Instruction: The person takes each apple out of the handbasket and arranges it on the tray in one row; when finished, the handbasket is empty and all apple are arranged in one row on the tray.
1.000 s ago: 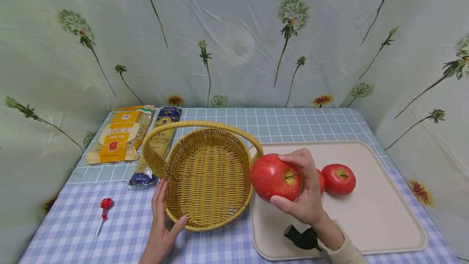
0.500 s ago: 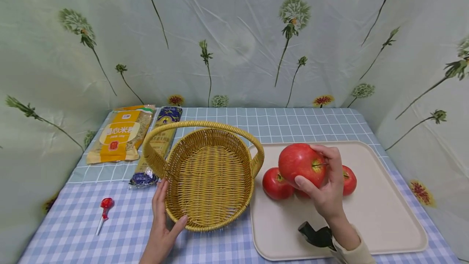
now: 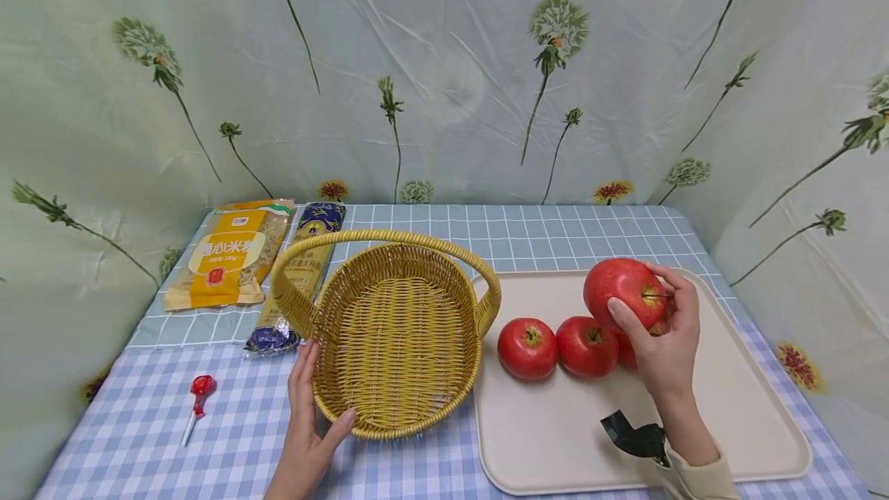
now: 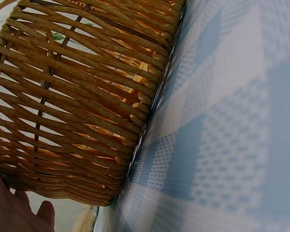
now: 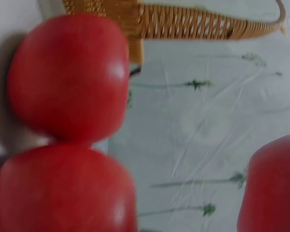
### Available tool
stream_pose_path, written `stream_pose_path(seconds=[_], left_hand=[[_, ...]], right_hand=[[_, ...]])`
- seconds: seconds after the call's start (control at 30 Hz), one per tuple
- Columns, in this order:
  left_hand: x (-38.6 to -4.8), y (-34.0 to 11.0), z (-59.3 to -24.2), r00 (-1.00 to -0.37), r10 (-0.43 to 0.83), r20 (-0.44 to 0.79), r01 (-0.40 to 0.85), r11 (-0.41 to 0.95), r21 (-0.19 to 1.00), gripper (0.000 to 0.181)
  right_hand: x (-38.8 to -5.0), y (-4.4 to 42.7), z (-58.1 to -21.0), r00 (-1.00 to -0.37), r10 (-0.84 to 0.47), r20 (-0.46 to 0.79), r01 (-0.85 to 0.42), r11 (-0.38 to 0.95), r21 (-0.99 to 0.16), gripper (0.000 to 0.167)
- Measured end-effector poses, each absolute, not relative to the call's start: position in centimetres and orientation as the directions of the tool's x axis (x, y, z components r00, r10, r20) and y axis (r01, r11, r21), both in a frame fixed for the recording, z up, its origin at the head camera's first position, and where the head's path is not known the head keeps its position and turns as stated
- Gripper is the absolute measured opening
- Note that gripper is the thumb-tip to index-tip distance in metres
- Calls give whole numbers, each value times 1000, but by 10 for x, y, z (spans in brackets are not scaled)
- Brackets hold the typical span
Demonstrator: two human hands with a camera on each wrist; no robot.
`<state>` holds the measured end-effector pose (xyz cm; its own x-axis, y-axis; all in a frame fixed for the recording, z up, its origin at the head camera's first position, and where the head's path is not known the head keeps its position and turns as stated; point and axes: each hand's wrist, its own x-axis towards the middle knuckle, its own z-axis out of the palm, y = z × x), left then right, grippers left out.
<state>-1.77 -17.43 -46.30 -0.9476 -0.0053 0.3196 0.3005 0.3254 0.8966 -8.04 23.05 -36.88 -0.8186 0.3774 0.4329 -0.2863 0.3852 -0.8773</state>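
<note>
My right hand [image 3: 670,334] grips a red apple [image 3: 620,293] above the cream tray [image 3: 549,438], thumb on the near side. The held apple [image 5: 275,188] also shows at the right edge of the right wrist view. Below it on the tray sit a red apple [image 3: 528,349] and a second apple [image 3: 587,347] side by side; more red shows partly behind my hand. Against the near left side of a woven basket [image 3: 396,353] rests my left hand [image 3: 305,415], fingers fairly straight, thumb at the front rim. The left wrist view shows the basket's wall [image 4: 77,96] above the fingers.
The basket's tall handle [image 3: 389,236] arches over it, close to the tray's left edge. A yellow food bag [image 3: 225,257] and a spaghetti packet [image 3: 271,338] lie behind on the left. A red lollipop [image 3: 201,386] lies on the checked cloth [image 3: 132,423].
My right hand has carried the apple to the right and slightly back, away from the basket and over the tray, uncovering apples there. My left hand and the basket stay in place.
</note>
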Motion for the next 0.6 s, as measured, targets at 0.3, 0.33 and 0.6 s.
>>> stream_pose_path(seconds=[0.3, 0.33, 0.6], left_hand=[[-17, -173, -460, -952, -11, 307, 286, 333, 899, 92], [-17, -173, -460, -953, -10, 304, 284, 332, 899, 92], [-17, -175, -461, -954, -2, 301, 283, 332, 900, 92]], right_hand=[[-81, 256, -379, -803, 486, 345, -144, 404, -903, 64], [-82, 259, -380, -799, 498, 338, -129, 406, -905, 64], [-84, 280, -385, -757, 585, 290, -27, 415, -909, 63]])
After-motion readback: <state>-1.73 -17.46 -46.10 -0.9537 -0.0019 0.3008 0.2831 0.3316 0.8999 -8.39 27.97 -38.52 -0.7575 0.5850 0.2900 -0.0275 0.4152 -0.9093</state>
